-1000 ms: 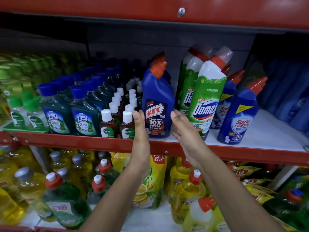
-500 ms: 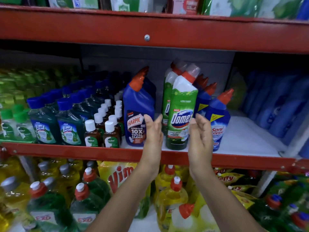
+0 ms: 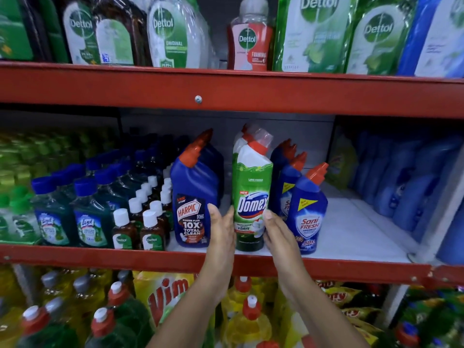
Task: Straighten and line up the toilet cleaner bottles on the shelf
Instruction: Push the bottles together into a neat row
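On the red-edged middle shelf [image 3: 100, 257] stand the toilet cleaners. A green Domex bottle [image 3: 252, 182] is upright at the front edge. My left hand [image 3: 221, 232] presses flat on its left side and my right hand [image 3: 278, 234] on its right side, so the bottle is held between both palms. A blue Harpic bottle [image 3: 194, 197] stands just left of my left hand. A blue Sani Fresh bottle [image 3: 310, 209] stands right of my right hand, with another Sani Fresh bottle [image 3: 288, 182] behind it. A second Domex bottle [image 3: 239, 144] peeks out behind the front one.
Small brown Dettol bottles [image 3: 150, 229] and Lizol bottles [image 3: 91, 217] fill the shelf to the left. Bare white shelf floor [image 3: 351, 229] lies right of the Sani Fresh, then blue bottles [image 3: 406, 184]. Dettol packs [image 3: 248, 41] sit above, a Vim pouch [image 3: 165, 295] below.
My hands left the Harpic bottle and shifted right onto the Domex bottle. The leaning Domex now stands upright. The view has tilted up, showing the shelf above.
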`<state>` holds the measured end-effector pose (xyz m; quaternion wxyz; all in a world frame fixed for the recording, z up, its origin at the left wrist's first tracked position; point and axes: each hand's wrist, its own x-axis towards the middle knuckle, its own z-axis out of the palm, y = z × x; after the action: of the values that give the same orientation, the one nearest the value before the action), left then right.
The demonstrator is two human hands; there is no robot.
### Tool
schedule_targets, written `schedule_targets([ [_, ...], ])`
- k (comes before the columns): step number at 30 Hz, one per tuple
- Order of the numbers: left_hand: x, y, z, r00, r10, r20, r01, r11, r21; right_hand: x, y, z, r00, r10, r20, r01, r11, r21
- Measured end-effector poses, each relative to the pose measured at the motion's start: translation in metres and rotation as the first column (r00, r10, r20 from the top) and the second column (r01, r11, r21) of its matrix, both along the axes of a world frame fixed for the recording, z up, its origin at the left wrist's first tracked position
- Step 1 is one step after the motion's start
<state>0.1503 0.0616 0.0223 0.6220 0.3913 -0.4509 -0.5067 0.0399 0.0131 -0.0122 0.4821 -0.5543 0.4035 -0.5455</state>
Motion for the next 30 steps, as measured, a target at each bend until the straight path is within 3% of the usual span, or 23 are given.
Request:
schedule_targets([
  [8, 0.0, -0.005, -0.007, 0.998, 0.001, -0.068, 0.001, 1.0, 0.021, -0.005, -0.002, 0.004, 0.988, 0.123, -0.097, -0.119, 0.992, 0.048],
  [19, -0.004, -0.002, -0.005, 0.998, 0.039, 0.054, -0.038, 0.999, -0.019, -0.001, 0.003, 0.006, 0.995, 0.092, -0.031, -0.091, 0.996, 0.018],
  [26, -0.001, 0.0, -0.005, 1.0, -0.017, 0.021, 0.017, 1.0, -0.009, 0.002, 0.006, 0.007, 0.998, 0.069, -0.003, -0.069, 0.997, 0.019],
  [30, -0.005, 0.004, -0.006, 0.994, 0.088, 0.068, -0.086, 0.996, -0.036, -0.002, 0.006, 0.008, 0.996, 0.088, -0.005, -0.088, 0.996, 0.025],
])
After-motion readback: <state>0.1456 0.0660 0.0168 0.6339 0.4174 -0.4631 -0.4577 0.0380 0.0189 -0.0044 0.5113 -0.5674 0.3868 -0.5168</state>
